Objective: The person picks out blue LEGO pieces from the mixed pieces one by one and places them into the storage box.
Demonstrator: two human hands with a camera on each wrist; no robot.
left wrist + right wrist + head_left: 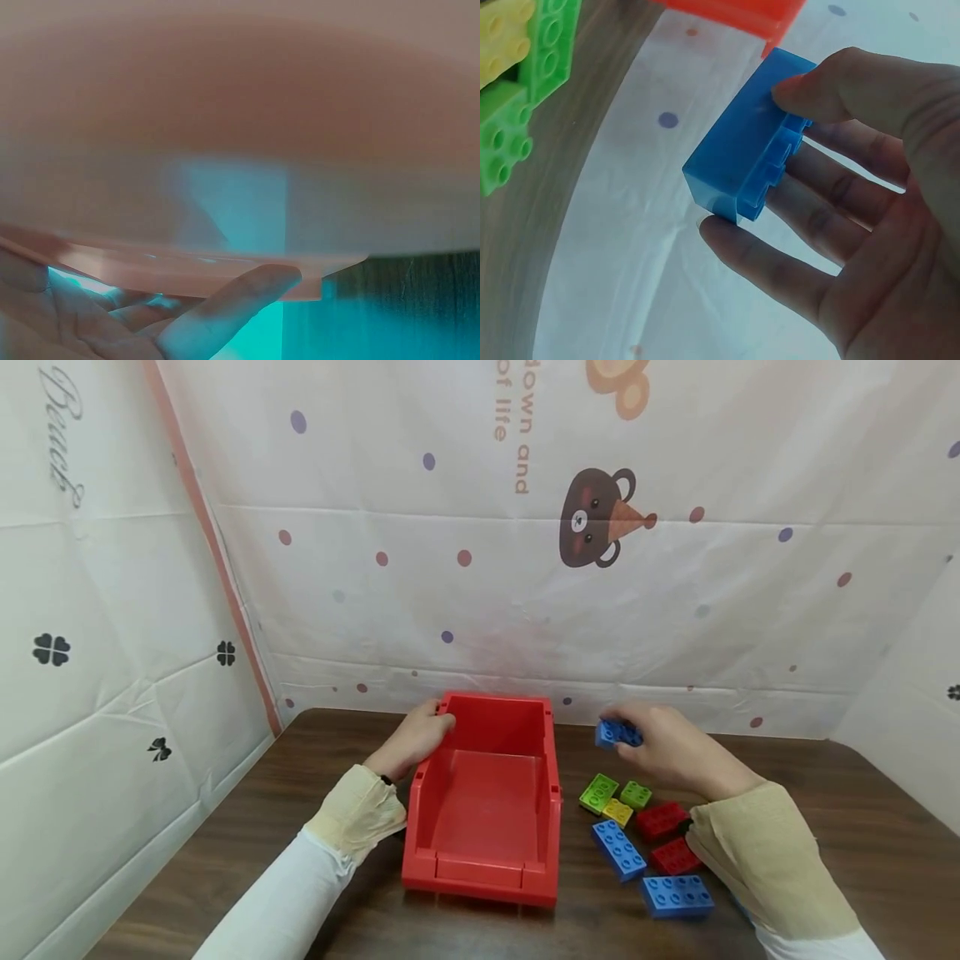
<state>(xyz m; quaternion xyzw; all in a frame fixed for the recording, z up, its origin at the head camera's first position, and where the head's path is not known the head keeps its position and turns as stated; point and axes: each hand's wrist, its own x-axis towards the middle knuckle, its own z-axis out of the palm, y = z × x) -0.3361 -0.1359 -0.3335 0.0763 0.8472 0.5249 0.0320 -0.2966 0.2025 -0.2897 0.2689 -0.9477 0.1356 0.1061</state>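
In the head view a red plastic bin [487, 810] stands on the table with its low front lip toward me. My left hand [416, 739] grips the upper left wall of the bin, thumb over the rim; in the left wrist view the thumb [240, 304] lies along that blurred wall. My right hand [663, 747] holds a blue building brick [742, 135] above the table, right of the bin's far end. The thumb presses one long side while fingers support the studded side and one end.
Right of the bin lie two green bricks [599, 793], a yellow brick [618, 812], two red bricks [662, 819] and blue bricks [678, 896]. Part of this group is behind the right sleeve [772, 860]. A printed white sheet [510, 610] hangs behind the dark wooden table [247, 860].
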